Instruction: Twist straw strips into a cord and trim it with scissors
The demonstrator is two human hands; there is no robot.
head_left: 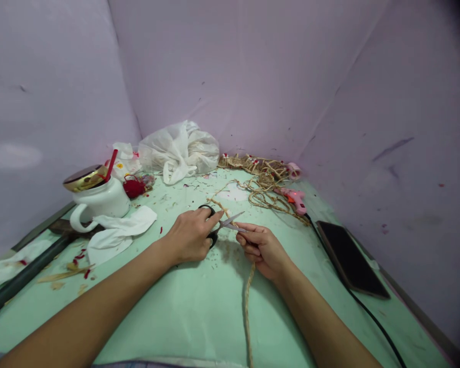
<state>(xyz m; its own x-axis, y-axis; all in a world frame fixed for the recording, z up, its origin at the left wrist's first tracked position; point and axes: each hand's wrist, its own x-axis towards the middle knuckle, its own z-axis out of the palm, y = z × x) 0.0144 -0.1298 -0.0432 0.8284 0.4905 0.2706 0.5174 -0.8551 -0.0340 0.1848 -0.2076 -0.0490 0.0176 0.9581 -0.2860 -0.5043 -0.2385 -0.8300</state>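
Note:
My left hand (189, 236) is closed around the black handles of a pair of scissors (223, 224), whose blades point right and are slightly apart. My right hand (261, 246) pinches a length of jute rope (247, 301) just right of the blades. The rope runs from that hand down toward me over the green table (199, 306). Another strand (219, 204) leads from the blades back toward a tangled rope pile (262, 181) at the far corner.
A white mug with a gold lid (95, 194) and white cloth (117, 232) lie at the left. A white plastic bag (180, 148) sits at the back. A pink glue gun (293, 197) and a dark phone (350, 258) with a black cable lie on the right. Purple walls enclose the table.

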